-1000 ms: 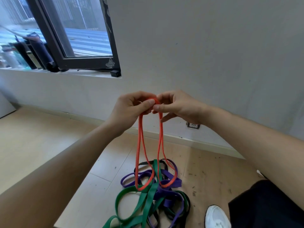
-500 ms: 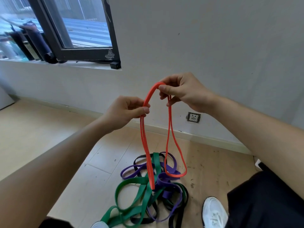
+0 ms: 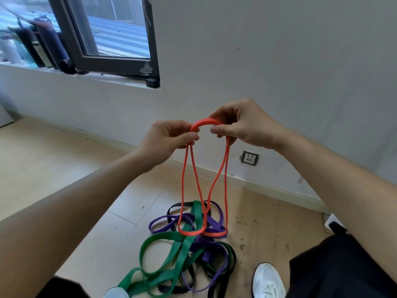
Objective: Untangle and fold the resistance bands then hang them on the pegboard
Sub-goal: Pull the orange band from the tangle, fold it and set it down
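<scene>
I hold an orange resistance band (image 3: 205, 122) up in front of the wall. My left hand (image 3: 169, 138) pinches its top on the left and my right hand (image 3: 242, 125) pinches it on the right, with a short arch between them. From each hand a doubled loop hangs down, and the two loops cross near their lower ends. Below them on the floor lies a tangled heap of green bands (image 3: 171, 254), purple bands (image 3: 212, 224) and black bands (image 3: 217, 289). No pegboard is in view.
A grey wall with a socket (image 3: 249, 158) stands straight ahead, and a dark-framed window (image 3: 116, 35) with a sill is at the upper left. My white shoes (image 3: 268, 280) and black trousers (image 3: 343, 267) flank the heap on the wooden floor.
My right hand has come down level with the left one and both now hold the band's top close together. The single long fold has become two hanging loops that cross.
</scene>
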Demonstrator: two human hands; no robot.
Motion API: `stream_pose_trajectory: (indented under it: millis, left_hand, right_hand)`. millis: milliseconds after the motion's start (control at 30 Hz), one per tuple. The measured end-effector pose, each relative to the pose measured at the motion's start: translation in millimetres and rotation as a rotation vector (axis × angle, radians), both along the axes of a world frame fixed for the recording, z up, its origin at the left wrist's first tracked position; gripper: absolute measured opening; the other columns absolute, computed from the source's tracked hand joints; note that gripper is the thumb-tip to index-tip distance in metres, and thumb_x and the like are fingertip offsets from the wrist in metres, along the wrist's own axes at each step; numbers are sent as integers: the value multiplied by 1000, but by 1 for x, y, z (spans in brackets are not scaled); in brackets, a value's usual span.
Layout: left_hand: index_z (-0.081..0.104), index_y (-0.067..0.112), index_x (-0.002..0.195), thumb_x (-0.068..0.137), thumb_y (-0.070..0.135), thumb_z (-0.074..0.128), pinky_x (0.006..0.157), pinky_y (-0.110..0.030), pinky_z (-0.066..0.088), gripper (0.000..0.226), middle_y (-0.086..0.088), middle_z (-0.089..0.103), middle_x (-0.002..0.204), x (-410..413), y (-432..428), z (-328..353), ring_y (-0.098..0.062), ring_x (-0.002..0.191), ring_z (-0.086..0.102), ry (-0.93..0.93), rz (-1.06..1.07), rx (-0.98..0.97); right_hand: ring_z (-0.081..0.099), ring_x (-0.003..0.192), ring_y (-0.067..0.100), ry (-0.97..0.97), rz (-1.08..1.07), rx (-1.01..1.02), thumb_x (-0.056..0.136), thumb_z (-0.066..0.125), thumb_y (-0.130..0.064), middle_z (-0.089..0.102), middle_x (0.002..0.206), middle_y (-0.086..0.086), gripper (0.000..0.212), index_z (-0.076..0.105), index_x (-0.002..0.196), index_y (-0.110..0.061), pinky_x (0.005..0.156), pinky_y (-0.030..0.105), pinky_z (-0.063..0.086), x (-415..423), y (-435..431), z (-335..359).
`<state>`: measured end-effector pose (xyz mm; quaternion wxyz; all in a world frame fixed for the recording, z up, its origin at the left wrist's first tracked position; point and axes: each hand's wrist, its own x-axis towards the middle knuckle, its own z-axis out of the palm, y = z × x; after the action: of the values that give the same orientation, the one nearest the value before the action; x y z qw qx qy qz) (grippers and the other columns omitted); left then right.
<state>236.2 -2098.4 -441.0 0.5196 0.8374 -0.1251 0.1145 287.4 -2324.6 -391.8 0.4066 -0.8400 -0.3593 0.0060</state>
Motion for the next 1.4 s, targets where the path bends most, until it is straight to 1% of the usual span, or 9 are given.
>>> stream_pose_trajectory:
  millis: [100,200,433,567,767,867,1000,1167,1400]
  left_hand:
    - [73,10,113,93,16,69,84,-30,61,21,-4,77,97,0,-3,2,-18,92,75,-15,-5,-22]
    - [72,14,114,94,18,69,83,-25,59,21,-1,77,99,0,-6,-1,-13,94,74,16,-30,19]
    - [65,19,124,90,29,73,96,-31,57,37,5,74,112,0,-30,-13,-5,106,70,147,-99,-18]
    - [67,21,119,92,25,70,89,-20,54,27,6,75,112,2,-50,-15,-3,106,70,188,-167,-54]
    - [71,14,104,93,20,69,87,-28,57,12,-1,77,99,7,-61,-19,-12,97,74,184,-197,-37]
    - [71,10,101,94,17,68,81,-25,58,10,-5,76,94,8,-57,-20,-16,92,74,196,-214,-62]
    - [72,6,102,94,13,67,79,-25,59,12,-7,75,89,9,-50,-23,-20,87,74,221,-223,-67]
    - [73,7,107,92,14,68,80,-28,60,17,-9,77,91,10,-44,-23,-22,90,75,241,-215,-46]
    - [72,13,111,94,14,66,79,-23,60,18,-7,77,92,9,-45,-22,-19,91,75,199,-175,-61]
  right_hand:
    - [74,78,17,-25,3,-11,90,72,-15,74,87,6,22,72,112,-9,61,27,61,2,0,0]
    - [75,82,18,17,4,126,90,72,-13,76,89,7,20,72,110,-6,68,31,62,3,1,-1]
    - [75,85,26,119,73,385,91,70,-8,75,91,15,20,70,110,-2,70,30,60,0,3,9]
    - [74,89,29,151,115,449,93,67,-6,74,95,17,20,69,112,-1,70,31,58,2,-4,14]
    - [73,89,30,224,117,552,91,67,-7,75,91,12,16,70,107,-5,67,31,58,9,-23,14]
    - [72,87,30,266,86,638,91,66,-7,74,89,14,15,69,106,-3,66,31,58,16,-33,14]
    - [71,84,27,292,11,731,96,59,0,70,89,17,16,64,110,4,66,30,58,25,-47,13]
    - [71,82,23,335,-36,830,97,56,3,73,85,12,13,66,102,-3,66,30,59,33,-55,9]
    - [71,85,23,349,-18,868,96,57,2,73,87,11,14,67,104,-5,70,30,59,38,-56,10]
